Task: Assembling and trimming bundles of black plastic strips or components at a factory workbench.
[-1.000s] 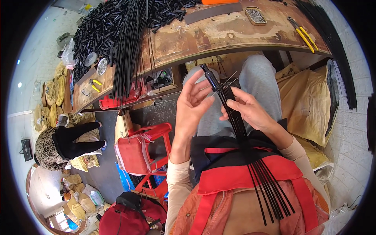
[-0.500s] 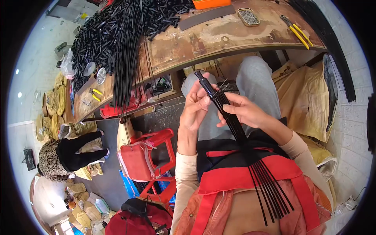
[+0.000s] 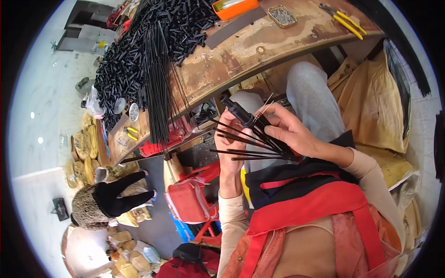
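A black tubular plastic hub, like an umbrella runner (image 3: 238,112), is tilted up to the left above my lap. My left hand (image 3: 224,143) is closed around its lower part, fingers partly hidden behind it. Thin black ribs (image 3: 238,137) join the hub's collar; several fan out leftward across my left hand. My right hand (image 3: 296,135) pinches the ribs just below the collar, thumb on top. Thin silvery wire ends (image 3: 266,103) stick up beside the right index finger. Whether that finger touches the wire is unclear.
On the wooden bench (image 3: 245,53) lie a heap of black plastic tubes (image 3: 125,76), long black rods (image 3: 157,88), an orange box (image 3: 235,8), a dish of small metal pieces (image 3: 282,16) and yellow-handled pliers (image 3: 345,22). A red stool (image 3: 191,199) stands left; beyond, a person bends over sacks.
Several ribs that hung down over my apron now swing up and fan left across my left hand. Both hands keep their hold. The view has shifted.
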A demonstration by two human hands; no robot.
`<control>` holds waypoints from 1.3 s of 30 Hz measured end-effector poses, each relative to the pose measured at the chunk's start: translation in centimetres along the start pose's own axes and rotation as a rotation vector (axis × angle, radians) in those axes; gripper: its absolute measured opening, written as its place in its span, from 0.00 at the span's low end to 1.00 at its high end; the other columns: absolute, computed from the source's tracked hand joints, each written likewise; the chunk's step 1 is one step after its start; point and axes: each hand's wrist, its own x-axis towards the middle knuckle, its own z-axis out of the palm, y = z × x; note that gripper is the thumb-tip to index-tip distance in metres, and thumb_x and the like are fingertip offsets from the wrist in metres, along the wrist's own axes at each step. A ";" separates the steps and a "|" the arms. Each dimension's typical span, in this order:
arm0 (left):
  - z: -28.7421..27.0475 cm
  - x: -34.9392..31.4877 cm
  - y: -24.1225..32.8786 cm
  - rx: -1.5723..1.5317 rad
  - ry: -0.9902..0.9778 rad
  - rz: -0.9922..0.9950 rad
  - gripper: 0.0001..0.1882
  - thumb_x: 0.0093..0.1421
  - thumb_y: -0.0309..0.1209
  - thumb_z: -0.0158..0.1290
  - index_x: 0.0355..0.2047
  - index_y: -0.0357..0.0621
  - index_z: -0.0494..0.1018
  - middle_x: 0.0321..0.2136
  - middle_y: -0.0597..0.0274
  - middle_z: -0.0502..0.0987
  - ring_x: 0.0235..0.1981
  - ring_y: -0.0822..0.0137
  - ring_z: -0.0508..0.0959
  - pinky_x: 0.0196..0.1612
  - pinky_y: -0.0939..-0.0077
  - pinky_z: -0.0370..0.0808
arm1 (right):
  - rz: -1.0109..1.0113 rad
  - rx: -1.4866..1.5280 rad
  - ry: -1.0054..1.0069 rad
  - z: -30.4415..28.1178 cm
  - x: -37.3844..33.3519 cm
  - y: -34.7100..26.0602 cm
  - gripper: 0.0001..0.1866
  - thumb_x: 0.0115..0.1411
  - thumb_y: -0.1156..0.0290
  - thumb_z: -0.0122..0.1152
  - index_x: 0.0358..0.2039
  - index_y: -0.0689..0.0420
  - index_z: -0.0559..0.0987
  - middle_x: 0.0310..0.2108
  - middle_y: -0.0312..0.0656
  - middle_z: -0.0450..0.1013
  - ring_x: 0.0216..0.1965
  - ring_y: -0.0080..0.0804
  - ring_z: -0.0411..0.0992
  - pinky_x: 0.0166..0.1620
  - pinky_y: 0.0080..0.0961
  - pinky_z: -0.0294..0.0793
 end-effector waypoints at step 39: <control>-3.1 4.4 2.4 0.100 -0.046 -0.176 0.19 0.55 0.23 0.60 0.46 0.32 0.69 0.41 0.57 0.73 0.37 0.67 0.77 0.33 0.76 0.77 | 0.130 0.410 -0.210 -2.5 5.1 1.3 0.07 0.61 0.75 0.59 0.39 0.63 0.75 0.34 0.34 0.73 0.37 0.18 0.71 0.42 0.17 0.70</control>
